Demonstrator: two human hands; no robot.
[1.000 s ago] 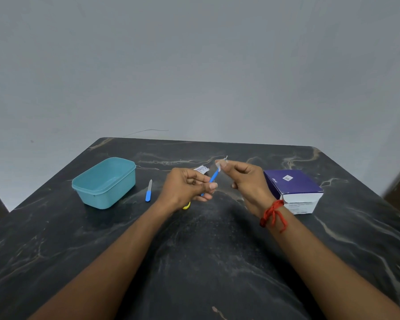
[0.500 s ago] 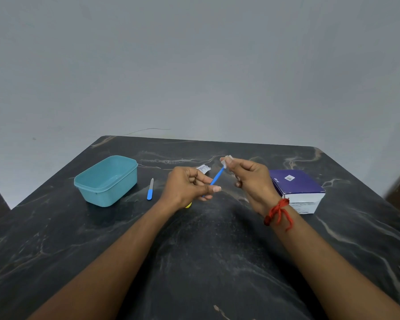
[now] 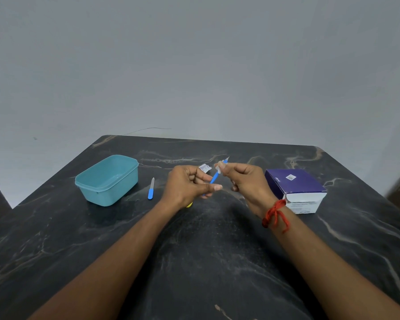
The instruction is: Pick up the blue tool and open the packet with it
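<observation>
**Two hands on one blue tool, above a dark marble table**

Both hands are raised a little over the table (image 3: 206,262), close together near its middle. The left hand (image 3: 189,185) has its fingers curled round the lower end of a thin blue tool (image 3: 214,177), thumb stretched out along the top toward the right. The tool slants up and to the right — its upper end sits in the right hand (image 3: 245,181), where thumb and forefinger pinch a small pale piece at the tip (image 3: 221,166). What that piece is, I cannot tell; it is too small and blurred. A fine metal point seems to stick out just past the right fingertips.

A red thread (image 3: 275,214) is tied round the right wrist.

Just behind the left hand, a small white packet (image 3: 204,167) lies on the table, partly hidden by the knuckles. A bit of something yellow (image 3: 189,205) peeks out under the left wrist — too little shows to name it.

To the left, a second blue tool (image 3: 151,192) lies flat on the stone, well apart from the hands, its pale end pointing away. Further left stands an open teal tub (image 3: 106,181). On the right, near the right wrist, sits a purple box (image 3: 296,189) with a white front and a small label on its lid.

Behind the table is a plain grey wall (image 3: 194,65).
</observation>
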